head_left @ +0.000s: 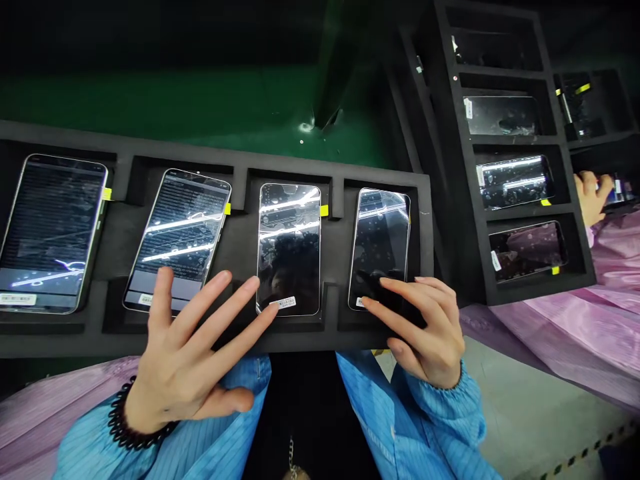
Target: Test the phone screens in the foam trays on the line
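Right hand (425, 327), loosely spread, is placed at the outermost phone (383, 230) by the black tray's (300, 341) right edge, left hand (183, 367) fanned wide across the near edge; a label (287, 303) could be lifted by a dragged fingertip.

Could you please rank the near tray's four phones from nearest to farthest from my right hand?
1. Rightmost phone, at the right hand's fingertips.
2. Middle-right phone, next leftward.
3. Middle-left phone, farther left.
4. Leftmost phone, far left.
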Action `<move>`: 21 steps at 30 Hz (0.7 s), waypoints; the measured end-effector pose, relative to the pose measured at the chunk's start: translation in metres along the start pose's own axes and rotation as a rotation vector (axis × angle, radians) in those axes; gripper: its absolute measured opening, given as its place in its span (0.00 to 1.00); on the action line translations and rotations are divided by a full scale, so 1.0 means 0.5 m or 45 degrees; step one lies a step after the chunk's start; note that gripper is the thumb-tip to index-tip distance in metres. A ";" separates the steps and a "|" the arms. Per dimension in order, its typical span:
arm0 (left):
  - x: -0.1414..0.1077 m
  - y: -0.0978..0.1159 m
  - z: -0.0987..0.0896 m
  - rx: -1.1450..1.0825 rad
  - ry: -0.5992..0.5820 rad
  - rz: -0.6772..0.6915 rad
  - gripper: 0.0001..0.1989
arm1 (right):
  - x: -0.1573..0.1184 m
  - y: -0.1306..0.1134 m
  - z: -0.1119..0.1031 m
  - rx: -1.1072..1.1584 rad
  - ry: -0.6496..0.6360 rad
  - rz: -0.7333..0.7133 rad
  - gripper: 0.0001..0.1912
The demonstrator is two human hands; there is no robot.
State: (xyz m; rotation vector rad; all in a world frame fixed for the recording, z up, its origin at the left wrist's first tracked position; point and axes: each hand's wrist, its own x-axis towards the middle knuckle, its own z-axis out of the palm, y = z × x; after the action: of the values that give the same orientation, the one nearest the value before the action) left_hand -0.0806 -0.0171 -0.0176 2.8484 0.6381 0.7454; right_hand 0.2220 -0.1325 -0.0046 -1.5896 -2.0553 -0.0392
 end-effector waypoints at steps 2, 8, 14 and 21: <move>0.001 -0.002 0.000 -0.004 -0.016 -0.004 0.32 | 0.001 0.001 -0.001 -0.004 -0.054 0.008 0.21; 0.002 -0.004 0.000 -0.005 0.032 -0.006 0.32 | -0.006 0.003 0.002 0.013 -0.012 -0.007 0.22; -0.003 -0.009 -0.001 0.029 0.004 0.005 0.32 | -0.008 0.007 0.002 0.039 0.014 -0.035 0.24; 0.001 -0.011 0.002 0.039 0.060 0.066 0.34 | -0.008 0.008 0.001 0.041 -0.019 -0.034 0.22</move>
State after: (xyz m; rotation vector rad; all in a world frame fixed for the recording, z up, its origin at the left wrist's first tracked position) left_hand -0.0820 -0.0120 -0.0194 2.8932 0.5893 0.8200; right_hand 0.2261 -0.1349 -0.0079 -1.5478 -2.0782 -0.0037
